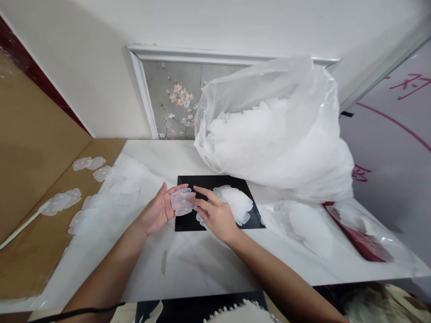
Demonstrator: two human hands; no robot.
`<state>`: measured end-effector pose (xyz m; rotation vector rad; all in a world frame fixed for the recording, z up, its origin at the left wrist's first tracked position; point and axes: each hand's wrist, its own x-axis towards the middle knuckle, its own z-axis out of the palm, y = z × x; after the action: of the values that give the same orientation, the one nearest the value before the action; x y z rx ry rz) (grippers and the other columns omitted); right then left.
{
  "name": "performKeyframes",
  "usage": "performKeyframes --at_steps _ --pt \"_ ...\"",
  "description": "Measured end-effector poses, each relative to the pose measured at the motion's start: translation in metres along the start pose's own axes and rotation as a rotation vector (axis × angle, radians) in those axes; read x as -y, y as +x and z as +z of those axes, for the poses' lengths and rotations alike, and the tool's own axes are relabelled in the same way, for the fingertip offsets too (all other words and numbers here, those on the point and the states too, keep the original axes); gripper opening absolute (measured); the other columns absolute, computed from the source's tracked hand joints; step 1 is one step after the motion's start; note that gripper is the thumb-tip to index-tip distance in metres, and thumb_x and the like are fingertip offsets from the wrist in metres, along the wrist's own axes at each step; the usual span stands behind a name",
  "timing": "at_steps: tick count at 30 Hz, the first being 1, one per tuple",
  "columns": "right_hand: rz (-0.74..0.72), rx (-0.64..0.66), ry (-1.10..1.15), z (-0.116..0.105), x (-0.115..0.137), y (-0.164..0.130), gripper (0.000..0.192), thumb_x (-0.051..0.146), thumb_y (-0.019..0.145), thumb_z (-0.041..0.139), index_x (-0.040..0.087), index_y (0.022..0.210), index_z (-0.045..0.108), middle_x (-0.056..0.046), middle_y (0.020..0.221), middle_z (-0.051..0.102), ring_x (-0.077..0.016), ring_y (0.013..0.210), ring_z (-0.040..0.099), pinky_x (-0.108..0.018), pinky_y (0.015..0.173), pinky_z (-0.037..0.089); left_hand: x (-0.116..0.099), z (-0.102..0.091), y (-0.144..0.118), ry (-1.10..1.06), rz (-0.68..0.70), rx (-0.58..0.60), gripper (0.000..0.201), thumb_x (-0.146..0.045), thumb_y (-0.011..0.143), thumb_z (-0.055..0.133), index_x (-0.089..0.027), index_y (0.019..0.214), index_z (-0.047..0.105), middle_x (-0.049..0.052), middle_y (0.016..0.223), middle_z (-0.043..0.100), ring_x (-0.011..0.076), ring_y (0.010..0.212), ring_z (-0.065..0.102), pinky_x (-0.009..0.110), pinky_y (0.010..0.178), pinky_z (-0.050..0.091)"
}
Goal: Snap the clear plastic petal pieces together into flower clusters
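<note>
A small translucent plastic piece (182, 202), rounded at its corners and dotted with little marks, is held up over a black mat (188, 223). My left hand (159, 210) grips its left side, palm turned up and fingers reaching behind it. From the right, my right hand (217, 216) has its fingertips on the piece's right edge; exactly how they grip is partly hidden. Beneath and beyond my right hand, a loose pile of similar plastic pieces (237, 202) lies on the mat.
A large clear bag (269, 143) full of whitish pieces stands behind the mat. More pieces spread at the right (303, 224) and the left (124, 179), some on cardboard (40, 260) with a pale stick (22, 229). A red packet (362, 237) lies far right.
</note>
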<state>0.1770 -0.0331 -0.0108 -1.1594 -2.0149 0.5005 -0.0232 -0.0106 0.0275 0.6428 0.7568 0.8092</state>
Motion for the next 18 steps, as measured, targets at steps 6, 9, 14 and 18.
performKeyframes --at_steps 6,9,14,18 --pt "0.344 -0.036 0.578 0.0 0.006 0.004 0.02 0.042 0.089 0.058 0.023 0.081 0.058 -0.003 0.079 0.07 -0.0159 0.064 0.061 -0.028 0.058 0.048 -0.003 -0.016 0.007 0.616 0.234 -0.231 0.052 -0.059 0.091 0.047 -0.02 0.119 0.067 0.015 0.12 0.069 0.0303 0.112 0.061 0.048 0.102 0.041" --pt "0.617 0.009 0.995 -0.003 0.007 0.008 0.036 0.055 0.077 0.068 0.023 0.082 0.053 0.005 0.059 0.058 -0.0096 0.044 0.045 -0.022 0.044 0.037 -0.019 -0.042 0.005 1.342 0.397 -0.683 0.034 -0.039 0.088 0.054 -0.022 0.113 0.07 0.015 0.136 0.058 0.0366 0.134 0.041 0.056 0.113 0.024" --pt "0.784 0.071 1.325 -0.013 0.007 0.011 0.038 0.038 0.065 0.077 0.021 0.095 0.059 0.008 0.055 0.054 -0.0078 0.041 0.042 -0.02 0.041 0.031 -0.047 -0.083 -0.01 1.789 -0.015 -0.975 0.051 -0.044 0.089 0.051 -0.022 0.135 0.057 0.02 0.152 0.037 0.0499 0.136 0.032 0.064 0.101 0.032" --pt "0.787 0.143 1.441 -0.018 0.004 0.011 0.039 0.029 0.066 0.071 0.022 0.101 0.055 0.01 0.048 0.051 -0.0078 0.035 0.037 -0.02 0.036 0.025 -0.053 -0.087 -0.015 1.935 -0.056 -0.938 0.044 -0.042 0.088 0.05 -0.024 0.127 0.063 0.019 0.128 0.057 0.0431 0.118 0.049 0.052 0.092 0.044"
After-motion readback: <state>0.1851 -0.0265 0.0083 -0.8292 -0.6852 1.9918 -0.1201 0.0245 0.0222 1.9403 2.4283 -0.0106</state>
